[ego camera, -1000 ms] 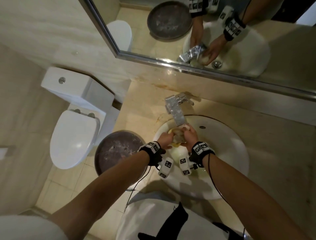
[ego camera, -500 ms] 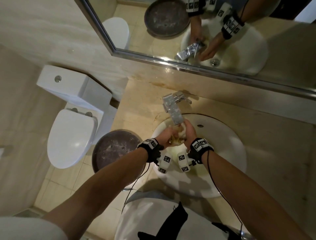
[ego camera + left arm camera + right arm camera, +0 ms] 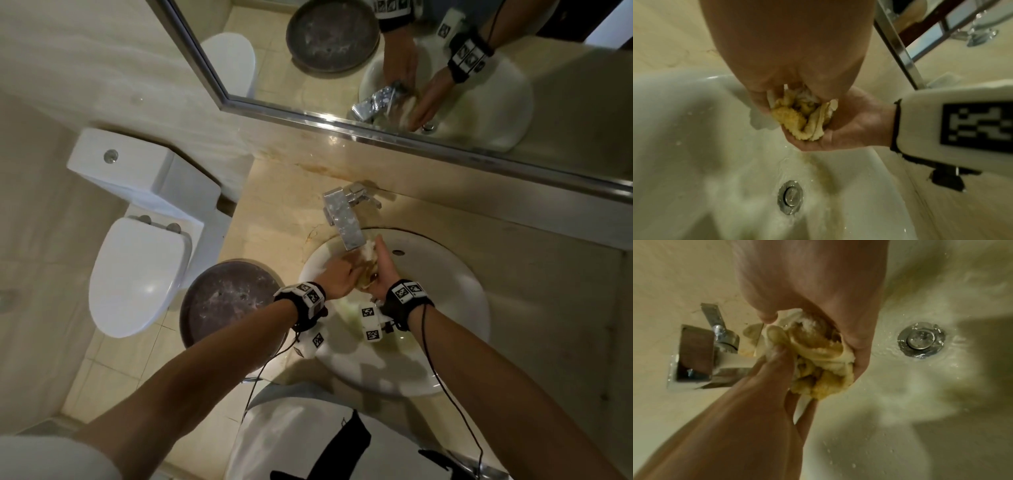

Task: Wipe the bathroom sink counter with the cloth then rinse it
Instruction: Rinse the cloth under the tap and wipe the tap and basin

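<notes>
A wet yellow and white cloth (image 3: pixel 365 266) is bunched between both hands over the white sink basin (image 3: pixel 452 274), just under the chrome faucet (image 3: pixel 344 219). My left hand (image 3: pixel 351 272) reaches in from the left and its fingers pinch the cloth (image 3: pixel 797 118) from above. My right hand (image 3: pixel 379 255) cups the cloth (image 3: pixel 818 353) from the right, thumb curled over it, fingers pointing toward the spout. Water runs down the basin to the drain (image 3: pixel 790 197). The beige counter (image 3: pixel 274 212) surrounds the basin.
A mirror (image 3: pixel 513 85) runs along the wall behind the faucet. A white toilet (image 3: pixel 137 274) stands to the left. A round dark lidded bin (image 3: pixel 226 301) sits between the toilet and the counter. The drain (image 3: pixel 922 339) lies right of the hands.
Both hands have shifted a little up toward the spout with the cloth. My right hand's fingers have stretched out from a tight clench; the cloth is worked between the hands.
</notes>
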